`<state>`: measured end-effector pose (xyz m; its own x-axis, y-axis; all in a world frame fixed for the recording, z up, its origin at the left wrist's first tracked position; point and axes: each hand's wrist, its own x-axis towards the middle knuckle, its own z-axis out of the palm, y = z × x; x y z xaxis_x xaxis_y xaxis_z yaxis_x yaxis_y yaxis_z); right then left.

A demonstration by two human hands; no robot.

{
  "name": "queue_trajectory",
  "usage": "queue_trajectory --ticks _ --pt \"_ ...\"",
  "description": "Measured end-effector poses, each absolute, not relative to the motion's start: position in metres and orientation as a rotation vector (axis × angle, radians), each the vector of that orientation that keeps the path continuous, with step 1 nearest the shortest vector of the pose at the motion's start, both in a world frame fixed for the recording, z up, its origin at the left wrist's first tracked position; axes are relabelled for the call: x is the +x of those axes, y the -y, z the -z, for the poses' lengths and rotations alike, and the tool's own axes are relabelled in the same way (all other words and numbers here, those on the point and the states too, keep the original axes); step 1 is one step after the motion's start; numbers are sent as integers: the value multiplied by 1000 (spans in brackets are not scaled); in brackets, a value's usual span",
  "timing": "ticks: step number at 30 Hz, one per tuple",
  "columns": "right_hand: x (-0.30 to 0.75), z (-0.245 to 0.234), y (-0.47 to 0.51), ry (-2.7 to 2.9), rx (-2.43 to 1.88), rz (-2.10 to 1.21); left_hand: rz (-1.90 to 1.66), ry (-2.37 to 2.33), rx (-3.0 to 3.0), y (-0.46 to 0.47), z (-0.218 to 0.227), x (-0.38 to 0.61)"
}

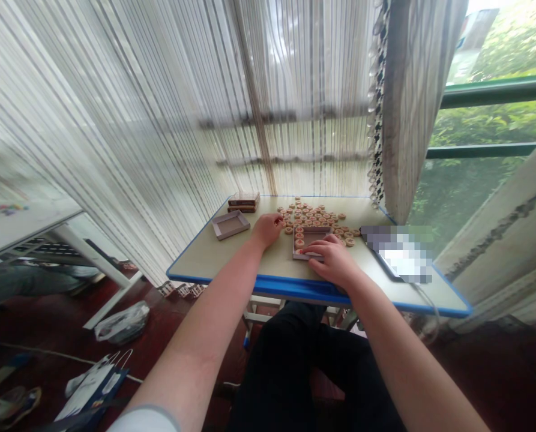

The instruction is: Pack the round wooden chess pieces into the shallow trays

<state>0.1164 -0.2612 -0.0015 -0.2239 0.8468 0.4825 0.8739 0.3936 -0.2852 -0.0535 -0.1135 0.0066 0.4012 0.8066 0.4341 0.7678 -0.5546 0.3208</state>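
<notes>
On the floor at the far left lies a crumpled plastic bag [122, 321], and closer to the camera stands a white and blue paper bag [94, 384]. The tabletop [213, 255] is beige with a blue edge and stands against a striped curtain [159, 120]. On its left part sits an empty shallow box [230, 224], and behind it a dark flat box [243, 201] lies near the curtain.

The left hand [268, 229] is on the left edge of a heap of round wooden chess pieces [310, 213]. Its fingers are curled and touch the pieces; I cannot tell if they hold one. The heap is spread over the back middle of the tabletop.

Just in front of the heap is a second shallow box [310, 237] with a few pieces inside at its left side. The right hand [335, 261] rests on the near rim of this box, with fingers stretched out flat and not closed around anything.

At the right a heavy curtain [407, 120] hangs beside a window [484, 156] with green trees.
</notes>
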Motion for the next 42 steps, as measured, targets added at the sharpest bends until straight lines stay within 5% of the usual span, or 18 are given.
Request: queue_trajectory --ticks 23,33,42 --pt "120 2 260 1878 -1447 156 -903 -1381 2657 108 0 -54" --pt "173 -50 172 1560 -1960 -63 -675 -1360 2846 110 0 -44" --pt "194 -6 132 1791 -2131 -12 -584 -1452 2834 112 2 -38"
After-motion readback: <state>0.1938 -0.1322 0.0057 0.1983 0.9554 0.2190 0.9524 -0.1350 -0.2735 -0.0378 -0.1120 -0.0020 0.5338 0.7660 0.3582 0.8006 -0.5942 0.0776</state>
